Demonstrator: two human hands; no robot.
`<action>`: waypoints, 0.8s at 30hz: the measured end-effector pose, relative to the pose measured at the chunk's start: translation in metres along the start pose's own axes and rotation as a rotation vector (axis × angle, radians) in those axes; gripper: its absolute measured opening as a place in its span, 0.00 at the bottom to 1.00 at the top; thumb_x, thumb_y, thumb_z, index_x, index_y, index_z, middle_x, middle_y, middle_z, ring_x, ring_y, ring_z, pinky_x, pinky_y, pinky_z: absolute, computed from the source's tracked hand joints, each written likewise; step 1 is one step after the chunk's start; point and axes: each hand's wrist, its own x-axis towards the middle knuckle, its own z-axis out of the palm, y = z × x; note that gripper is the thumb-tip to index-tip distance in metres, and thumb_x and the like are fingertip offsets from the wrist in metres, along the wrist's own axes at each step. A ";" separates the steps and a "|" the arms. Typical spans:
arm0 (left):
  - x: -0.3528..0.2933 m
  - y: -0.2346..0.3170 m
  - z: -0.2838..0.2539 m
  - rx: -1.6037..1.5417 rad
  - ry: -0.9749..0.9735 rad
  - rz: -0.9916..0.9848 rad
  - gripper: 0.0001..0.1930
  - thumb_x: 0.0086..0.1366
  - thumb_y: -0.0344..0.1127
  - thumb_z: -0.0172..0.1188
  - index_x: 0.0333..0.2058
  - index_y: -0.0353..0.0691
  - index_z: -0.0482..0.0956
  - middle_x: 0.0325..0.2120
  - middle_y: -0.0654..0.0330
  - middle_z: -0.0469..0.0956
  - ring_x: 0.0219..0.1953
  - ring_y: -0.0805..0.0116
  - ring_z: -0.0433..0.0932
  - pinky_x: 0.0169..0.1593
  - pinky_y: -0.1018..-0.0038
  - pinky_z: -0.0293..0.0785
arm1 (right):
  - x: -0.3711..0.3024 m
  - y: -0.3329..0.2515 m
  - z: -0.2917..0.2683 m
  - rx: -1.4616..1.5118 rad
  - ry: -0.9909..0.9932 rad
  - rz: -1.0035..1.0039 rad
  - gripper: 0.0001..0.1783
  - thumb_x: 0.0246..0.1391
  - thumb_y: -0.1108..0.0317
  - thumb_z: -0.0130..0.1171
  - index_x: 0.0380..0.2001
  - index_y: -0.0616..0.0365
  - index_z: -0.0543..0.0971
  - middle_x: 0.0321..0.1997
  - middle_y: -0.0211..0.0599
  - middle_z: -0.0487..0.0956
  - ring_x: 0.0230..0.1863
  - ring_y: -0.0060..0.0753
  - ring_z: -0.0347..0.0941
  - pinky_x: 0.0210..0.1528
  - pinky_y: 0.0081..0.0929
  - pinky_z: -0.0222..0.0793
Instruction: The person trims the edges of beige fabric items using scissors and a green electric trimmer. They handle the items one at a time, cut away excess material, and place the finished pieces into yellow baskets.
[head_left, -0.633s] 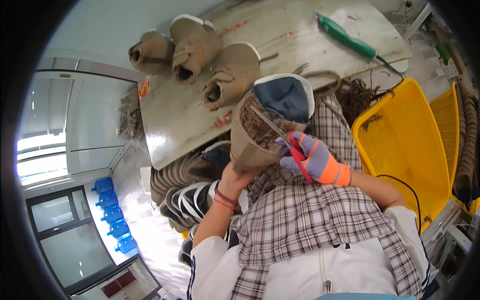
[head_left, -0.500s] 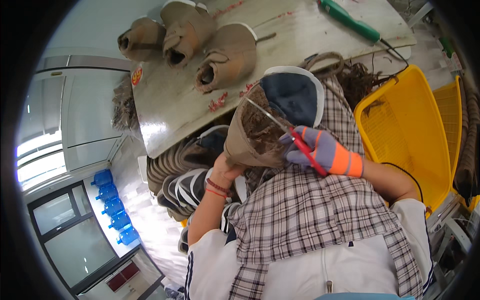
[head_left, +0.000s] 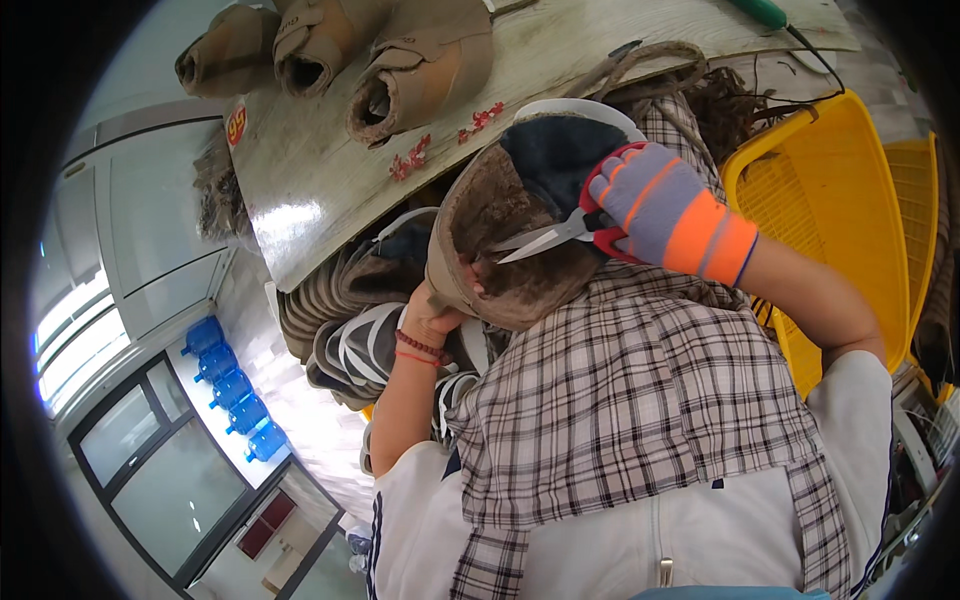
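Here, mid-frame, the curled right hand (head_left: 662, 205) is gripping scissors (head_left: 574, 227). The half-curled left hand (head_left: 437, 315) is clasping a shoe (head_left: 548, 287), ideally avoiding blades (head_left: 543, 240).

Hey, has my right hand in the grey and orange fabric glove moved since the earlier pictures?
Yes. Judged against the pale, flat-topped table, the gloved right hand has shifted rightward and slightly upward in the view.

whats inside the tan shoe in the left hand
Brown fuzzy lining, a dark blue section, left fingertips and open scissor blades show. Whatever the blades and gloved right hand cover cannot be seen.
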 end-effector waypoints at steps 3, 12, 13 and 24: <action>-0.005 -0.003 0.009 0.020 0.133 0.040 0.18 0.52 0.18 0.53 0.44 0.37 0.73 0.42 0.48 0.72 0.40 0.58 0.74 0.42 0.70 0.75 | 0.011 -0.014 0.000 -0.089 -0.064 0.023 0.15 0.36 0.57 0.63 0.28 0.52 0.76 0.28 0.34 0.75 0.33 0.34 0.72 0.36 0.29 0.65; -0.006 -0.006 0.021 0.004 0.227 0.092 0.13 0.53 0.20 0.54 0.40 0.33 0.75 0.38 0.48 0.75 0.40 0.56 0.75 0.38 0.68 0.76 | 0.031 -0.025 0.012 -0.174 -0.077 -0.010 0.13 0.39 0.58 0.59 0.26 0.55 0.76 0.24 0.36 0.74 0.29 0.36 0.72 0.31 0.28 0.65; -0.005 -0.006 0.019 0.016 0.232 0.095 0.13 0.54 0.22 0.54 0.40 0.32 0.75 0.38 0.48 0.75 0.40 0.56 0.75 0.38 0.68 0.76 | 0.032 -0.025 0.012 -0.198 -0.078 -0.018 0.11 0.40 0.60 0.58 0.26 0.54 0.76 0.24 0.34 0.75 0.29 0.34 0.73 0.30 0.28 0.64; -0.008 -0.005 0.027 0.070 0.243 0.111 0.13 0.57 0.30 0.53 0.41 0.32 0.75 0.36 0.48 0.76 0.38 0.56 0.76 0.38 0.67 0.76 | 0.033 -0.030 0.013 -0.264 -0.124 -0.037 0.08 0.40 0.63 0.56 0.26 0.53 0.78 0.24 0.31 0.76 0.27 0.32 0.74 0.26 0.29 0.63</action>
